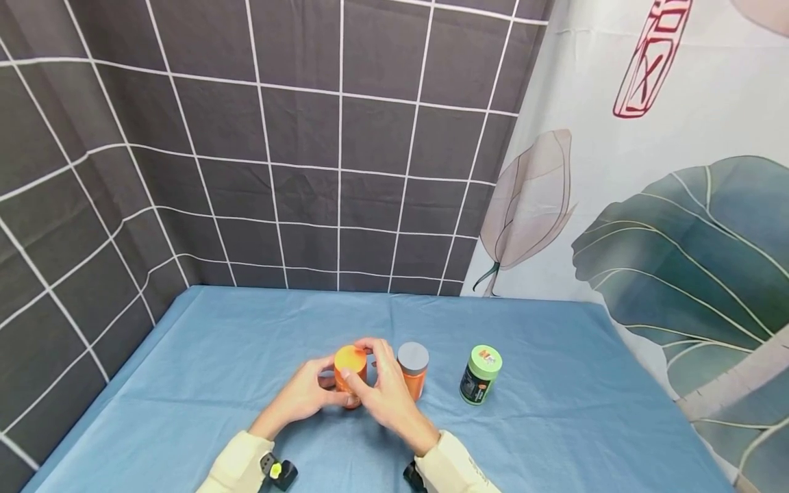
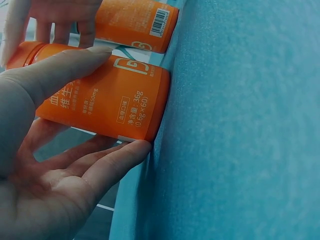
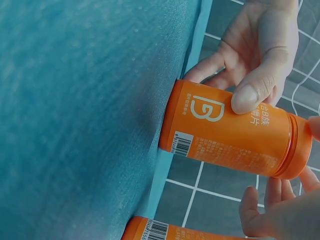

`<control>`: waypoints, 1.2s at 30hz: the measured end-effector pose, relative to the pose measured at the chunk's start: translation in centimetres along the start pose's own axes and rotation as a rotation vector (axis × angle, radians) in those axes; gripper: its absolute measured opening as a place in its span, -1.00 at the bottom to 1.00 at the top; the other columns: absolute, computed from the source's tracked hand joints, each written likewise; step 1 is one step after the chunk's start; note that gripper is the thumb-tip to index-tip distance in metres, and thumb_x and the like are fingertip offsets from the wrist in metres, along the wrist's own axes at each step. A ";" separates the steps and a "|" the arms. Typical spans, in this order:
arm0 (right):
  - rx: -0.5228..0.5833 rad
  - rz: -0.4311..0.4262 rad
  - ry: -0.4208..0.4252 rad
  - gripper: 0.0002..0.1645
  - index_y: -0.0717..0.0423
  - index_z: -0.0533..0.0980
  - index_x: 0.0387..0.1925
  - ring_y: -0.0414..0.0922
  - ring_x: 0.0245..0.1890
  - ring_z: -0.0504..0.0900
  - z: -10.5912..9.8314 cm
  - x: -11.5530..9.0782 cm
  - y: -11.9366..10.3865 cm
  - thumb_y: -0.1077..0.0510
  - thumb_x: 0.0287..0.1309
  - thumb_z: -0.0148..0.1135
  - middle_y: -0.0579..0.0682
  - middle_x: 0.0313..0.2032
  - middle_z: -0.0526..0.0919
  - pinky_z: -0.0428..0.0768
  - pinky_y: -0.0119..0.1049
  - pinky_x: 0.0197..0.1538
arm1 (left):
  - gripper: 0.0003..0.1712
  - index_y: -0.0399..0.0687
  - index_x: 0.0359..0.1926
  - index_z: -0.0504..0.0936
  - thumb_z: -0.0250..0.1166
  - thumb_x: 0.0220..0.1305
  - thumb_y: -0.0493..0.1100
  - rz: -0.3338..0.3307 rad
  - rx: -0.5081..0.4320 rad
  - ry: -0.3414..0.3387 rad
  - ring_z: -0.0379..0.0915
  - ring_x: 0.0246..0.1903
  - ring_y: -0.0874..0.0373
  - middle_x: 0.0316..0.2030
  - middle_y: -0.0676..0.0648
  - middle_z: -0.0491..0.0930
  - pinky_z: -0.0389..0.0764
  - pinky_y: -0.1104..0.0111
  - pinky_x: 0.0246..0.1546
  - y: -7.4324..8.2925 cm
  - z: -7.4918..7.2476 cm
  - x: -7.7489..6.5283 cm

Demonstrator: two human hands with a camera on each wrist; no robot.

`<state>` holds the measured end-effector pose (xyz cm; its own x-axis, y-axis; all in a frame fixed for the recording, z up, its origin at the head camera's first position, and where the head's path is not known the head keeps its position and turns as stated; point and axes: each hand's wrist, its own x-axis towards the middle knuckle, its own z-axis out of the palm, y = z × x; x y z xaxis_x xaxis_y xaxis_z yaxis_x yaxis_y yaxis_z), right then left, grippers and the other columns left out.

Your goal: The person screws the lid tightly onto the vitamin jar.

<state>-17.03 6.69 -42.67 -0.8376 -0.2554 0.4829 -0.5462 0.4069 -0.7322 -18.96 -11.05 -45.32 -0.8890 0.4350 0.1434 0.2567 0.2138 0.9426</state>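
Observation:
An orange bottle [image 1: 350, 359] with an orange lid [image 3: 299, 148] stands upright on the blue cloth. My left hand [image 1: 303, 395] holds its body from the left, with the thumb across the printed label [image 2: 132, 97] and the fingers round the far side. Over the top, my right hand [image 1: 388, 394] grips the lid between thumb and fingers. Just right of it stands a second orange bottle [image 1: 414, 381] with a grey lid [image 1: 413, 356], partly behind the right hand. Its barcode side [image 2: 159, 22] shows in the left wrist view.
Farther right on the blue cloth [image 1: 555, 383] is a dark jar [image 1: 474, 385] with a green lid [image 1: 485, 361]. A dark gridded curtain [image 1: 302, 192] hangs behind the table, and a white leaf-printed curtain [image 1: 592, 171] hangs at the right.

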 end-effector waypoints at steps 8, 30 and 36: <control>0.054 -0.036 -0.040 -0.48 -0.13 0.27 0.19 -0.19 0.12 0.35 -0.1 -0.1 0.1 0.02 0.19 0.12 -0.13 0.15 0.36 0.39 -0.11 0.07 | -0.32 -0.14 0.10 0.47 0.47 -0.09 -0.09 0.042 -0.001 0.002 0.55 -0.11 0.11 -0.03 -0.14 0.54 0.56 0.39 -0.19 -0.1 0.0 -0.1; 0.040 -0.020 0.010 -0.48 -0.08 0.32 0.10 -0.18 0.04 0.39 0.1 0.0 0.1 -0.03 0.11 0.21 -0.15 0.03 0.40 0.43 -0.15 0.01 | -0.31 -0.07 0.09 0.48 0.49 -0.12 -0.07 0.012 0.006 0.003 0.54 -0.10 0.10 -0.03 -0.10 0.54 0.55 0.39 -0.17 -0.1 0.0 -0.1; 0.060 -0.072 -0.024 -0.46 -0.09 0.26 0.20 -0.13 0.15 0.34 -0.1 0.0 0.1 0.11 0.18 0.09 -0.05 0.16 0.37 0.40 -0.10 0.07 | -0.29 -0.08 0.12 0.45 0.48 -0.11 -0.09 0.004 -0.008 -0.002 0.52 -0.05 0.06 0.02 -0.11 0.52 0.54 0.38 -0.14 0.0 0.0 -0.1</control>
<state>-17.11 6.79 -42.71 -0.7959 -0.3029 0.5242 -0.6037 0.3335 -0.7241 -18.94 -11.12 -45.34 -0.8873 0.4375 0.1461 0.2568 0.2054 0.9444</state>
